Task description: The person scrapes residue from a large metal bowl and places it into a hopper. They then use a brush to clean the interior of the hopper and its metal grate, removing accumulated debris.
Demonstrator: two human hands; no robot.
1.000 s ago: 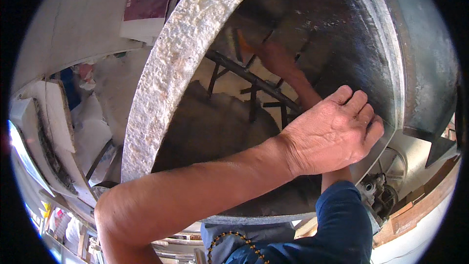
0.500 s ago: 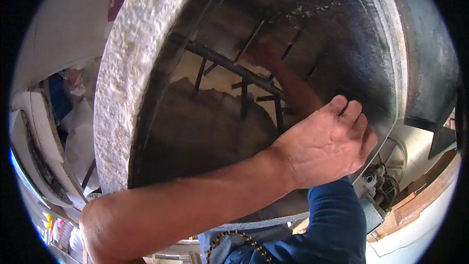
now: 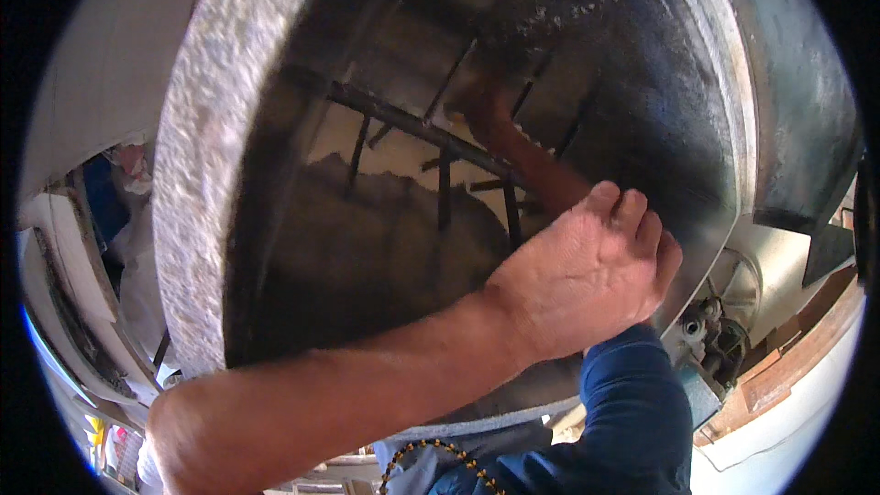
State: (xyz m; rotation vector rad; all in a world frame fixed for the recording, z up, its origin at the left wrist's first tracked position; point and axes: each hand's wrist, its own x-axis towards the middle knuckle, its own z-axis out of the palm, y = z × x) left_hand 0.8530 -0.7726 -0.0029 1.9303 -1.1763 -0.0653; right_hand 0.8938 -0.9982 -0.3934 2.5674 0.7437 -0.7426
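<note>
A large mixing drum (image 3: 197,183) with a thick, rough pale rim opens in front of me. Across its dark inside runs a shaft (image 3: 403,121) with several thin rods standing off it. Beyond and below the shaft lies pale material (image 3: 367,165), partly in shadow. My right hand (image 3: 478,103) reaches deep into the drum past the shaft; its fingers are too dark to make out. My left hand (image 3: 587,266) is closed, fingers curled, across my right arm near the blue sleeve (image 3: 632,376). Whatever it grips is hidden behind the hand.
Right of the drum is a greenish metal panel (image 3: 788,82). Below it stand a wheel and dark machine parts (image 3: 720,330) beside a wooden board (image 3: 779,380). At the left are white boards (image 3: 82,247) and a pale sack (image 3: 137,257).
The view has shifted slightly, so the drum and shaft sit a little further left. Both hands appear slightly further left with them. My left hand stays closed; my right arm remains inside the drum.
</note>
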